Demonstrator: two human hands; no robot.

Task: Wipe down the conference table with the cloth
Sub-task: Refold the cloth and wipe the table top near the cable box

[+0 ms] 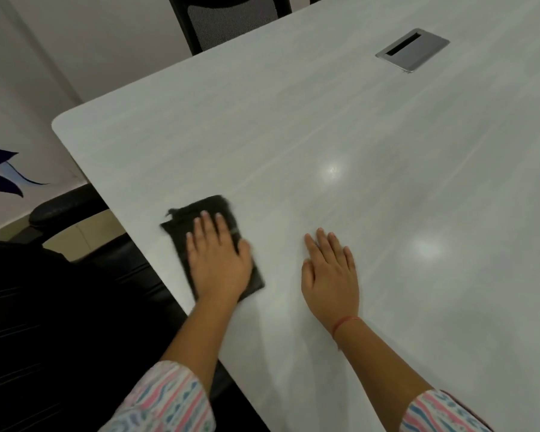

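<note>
The pale table spreads out under and beyond both hands, its rounded corner well ahead of the left hand and off to that hand's outer side. A black chair sits to the outer side of the left hand, at the table's edge, and a mesh-backed chair stands far ahead of it. The dark cloth lies flat on the table directly under the left hand, showing past the fingertips and both sides (its edges are blurred). That hand presses it with fingers straight and spread. The right hand rests flat on the bare table just beside the cloth, fingers straight, holding nothing. A metal cable hatch lies far ahead of the right hand. A red thread circles the right wrist.
</note>
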